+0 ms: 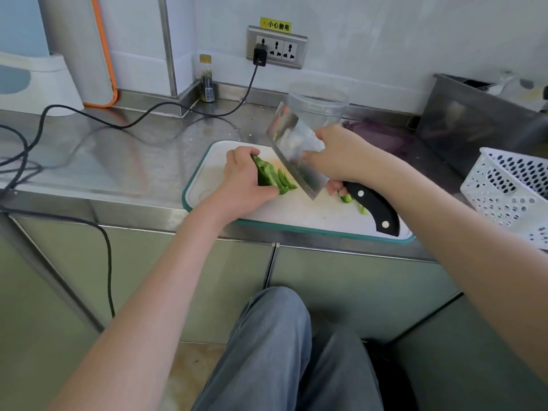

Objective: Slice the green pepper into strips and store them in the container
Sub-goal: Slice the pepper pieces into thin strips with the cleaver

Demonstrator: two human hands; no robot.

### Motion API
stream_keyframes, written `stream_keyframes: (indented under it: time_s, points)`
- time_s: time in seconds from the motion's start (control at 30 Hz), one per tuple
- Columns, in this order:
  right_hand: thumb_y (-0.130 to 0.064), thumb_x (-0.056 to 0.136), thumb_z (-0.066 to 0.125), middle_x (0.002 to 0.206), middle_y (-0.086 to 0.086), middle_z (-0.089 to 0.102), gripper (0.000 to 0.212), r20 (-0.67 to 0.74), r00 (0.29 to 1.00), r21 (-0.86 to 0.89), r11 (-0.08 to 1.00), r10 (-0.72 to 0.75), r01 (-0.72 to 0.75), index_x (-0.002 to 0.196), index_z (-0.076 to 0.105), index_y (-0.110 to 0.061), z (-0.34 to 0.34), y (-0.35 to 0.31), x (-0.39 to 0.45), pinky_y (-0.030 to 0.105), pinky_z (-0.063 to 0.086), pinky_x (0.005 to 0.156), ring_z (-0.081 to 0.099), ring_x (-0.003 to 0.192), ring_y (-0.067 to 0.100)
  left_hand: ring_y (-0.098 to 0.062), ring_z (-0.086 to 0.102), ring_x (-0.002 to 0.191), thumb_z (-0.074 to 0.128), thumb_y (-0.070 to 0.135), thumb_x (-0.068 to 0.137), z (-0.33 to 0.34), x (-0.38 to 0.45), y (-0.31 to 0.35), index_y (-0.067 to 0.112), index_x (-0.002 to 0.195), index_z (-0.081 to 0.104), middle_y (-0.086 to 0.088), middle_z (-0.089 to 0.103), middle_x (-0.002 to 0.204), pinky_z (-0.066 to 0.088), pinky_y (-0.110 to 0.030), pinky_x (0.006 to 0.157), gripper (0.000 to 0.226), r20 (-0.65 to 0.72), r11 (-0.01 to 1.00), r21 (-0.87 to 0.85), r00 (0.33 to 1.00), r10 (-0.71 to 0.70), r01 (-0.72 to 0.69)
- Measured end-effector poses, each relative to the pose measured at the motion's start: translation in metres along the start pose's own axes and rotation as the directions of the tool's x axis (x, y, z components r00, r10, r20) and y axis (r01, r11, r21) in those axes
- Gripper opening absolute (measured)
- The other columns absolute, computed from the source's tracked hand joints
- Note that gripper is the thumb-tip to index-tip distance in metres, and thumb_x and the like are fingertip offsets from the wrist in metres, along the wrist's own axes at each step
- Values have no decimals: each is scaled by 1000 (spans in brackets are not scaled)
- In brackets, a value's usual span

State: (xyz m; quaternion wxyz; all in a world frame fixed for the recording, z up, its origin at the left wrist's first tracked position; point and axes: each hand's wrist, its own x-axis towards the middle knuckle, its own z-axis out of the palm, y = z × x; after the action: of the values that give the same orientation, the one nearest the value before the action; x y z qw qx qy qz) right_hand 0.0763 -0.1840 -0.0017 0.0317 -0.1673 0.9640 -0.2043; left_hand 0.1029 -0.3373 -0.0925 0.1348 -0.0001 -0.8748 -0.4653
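Landmark: the white cutting board (pixel 296 212) with a teal rim is lying on the steel bench (pixel 118 161), at its front edge.
Left hand: the left hand (pixel 243 179) is resting over the board's left half, knuckles up and fingers curled down, pinning the green pepper (pixel 265 173) against the board; the forearm is reaching in from the lower left.
Green pepper: it is lying flat under the left hand's fingers, its cut end facing right, with a few cut strips (pixel 284 182) leaning against it.
Right hand: the right hand (pixel 338 155) is clenching around the cleaver (pixel 299 155) where blade meets handle, wrist bent downward; the forearm is crossing the board's right end from the lower right.
Cleaver: the blade is tilting, its far corner raised well above the board and its near corner close to the surface just right of the strips; the black riveted handle is sticking out toward the board's near right corner.
Loose pieces: more green pepper pieces (pixel 354 203) are lying on the board under the handle.
Container: a clear plastic container (pixel 318 103) is standing upright on the bench beyond the board's far edge.
Basket: a white perforated basket (pixel 510 191) is sitting right of the board.
Cable: a black cable (pixel 142 117) is trailing across the bench left of the board.
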Motion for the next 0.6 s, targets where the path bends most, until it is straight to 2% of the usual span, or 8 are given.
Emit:
stream_keyframes:
  time_s: [0.07, 0.13, 0.37, 0.43, 0.5, 0.53, 0.6]
  points:
    - [-28, 96, 49, 58, 7, 54, 22, 12, 1000, -3, 1000, 1, -1, 97, 53, -7, 6, -3, 3, 11, 33, 26, 44, 21, 5, -22, 31, 119, 67, 12, 79, 0, 0, 1, 8, 132, 27, 0, 21, 115, 29, -25, 100, 67, -2, 1000, 7, 1000, -1, 1]
    - [-26, 98, 46, 57, 13, 51, 20, 49, 998, 39, 999, 25, -27, 90, 44, -7, 12, -7, 5, 15, 33, 27, 40, 19, 11, -22, 31, 120, 68, 12, 79, 0, 0, 2, 8, 132, 27, 0, 22, 115, 29, -25, 99, 67, -7, 1000, 9, 1000, -5, 5]
    - [-25, 100, 41, 51, 13, 51, 20, 84, 995, 52, 997, 53, -58, 113, 40, -10, 19, -8, 7, 19, 37, 28, 41, 20, 13, -21, 32, 118, 69, 19, 79, 0, 0, 2, 9, 131, 29, 0, 25, 115, 30, -25, 93, 66, -6, 1000, 22, 1000, -5, 5]
    - [-25, 100, 41, 38, 9, 50, 23, 91, 994, 57, 997, 52, -57, 120, 39, -13, 22, -7, 8, 18, 35, 28, 39, 18, 13, -21, 33, 117, 68, 19, 79, 1, 0, 2, 8, 130, 29, 0, 26, 115, 29, -25, 92, 65, -7, 999, 36, 1000, 4, -4]
    - [-22, 100, 40, 23, 2, 43, 15, 100, 994, 68, 997, 41, -48, 115, 37, -20, 24, -6, 8, 14, 32, 28, 35, 15, 11, -21, 32, 116, 67, 18, 79, 1, 1, 2, 8, 131, 29, 0, 26, 114, 29, -25, 90, 64, -3, 999, 48, 1000, 7, -7]
    - [-21, 100, 39, 23, 3, 42, 10, 105, 994, 72, 996, 38, -45, 108, 32, -22, 24, -7, 7, 13, 31, 28, 34, 14, 10, -21, 31, 117, 66, 18, 80, 1, 1, 2, 8, 131, 29, 0, 26, 115, 28, -25, 90, 64, 3, 999, 51, 1000, 7, -7]
    - [-19, 101, 38, 40, 13, 49, 10, 114, 993, 47, 998, 32, -37, 96, 30, -15, 23, -8, 6, 13, 31, 29, 34, 15, 10, -21, 30, 118, 65, 17, 81, 2, 1, 2, 8, 131, 28, -1, 25, 115, 27, -24, 91, 63, 10, 998, 58, 1000, 12, -13]
